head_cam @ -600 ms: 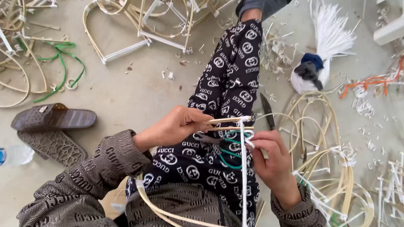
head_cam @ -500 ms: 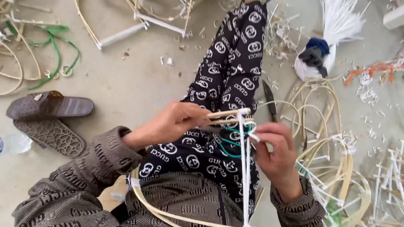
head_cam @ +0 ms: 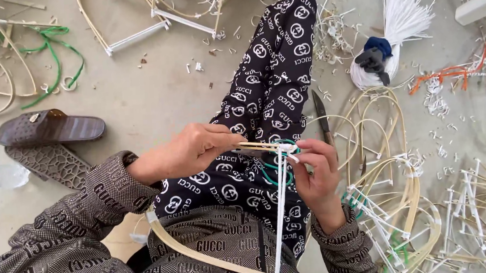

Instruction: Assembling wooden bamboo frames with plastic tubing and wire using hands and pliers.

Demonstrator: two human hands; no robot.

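Your bamboo frame (head_cam: 205,257) lies across your lap, barely shifted from a moment ago, its white upright (head_cam: 280,218) rising to the joint between your hands – the binding goes on there. Your left hand (head_cam: 190,151) stays clamped on the splints (head_cam: 255,147), while your right hand (head_cam: 318,168) has closed its fingertips on the white tie (head_cam: 285,153) over a green loop (head_cam: 273,177)

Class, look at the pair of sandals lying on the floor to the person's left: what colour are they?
Dark brown; the sandals show clearly in the head view.

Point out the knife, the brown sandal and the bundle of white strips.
knife (head_cam: 321,115): head view, on its blade.
brown sandal (head_cam: 51,127): head view, on its strap.
bundle of white strips (head_cam: 401,17): head view, on the fanned strips.
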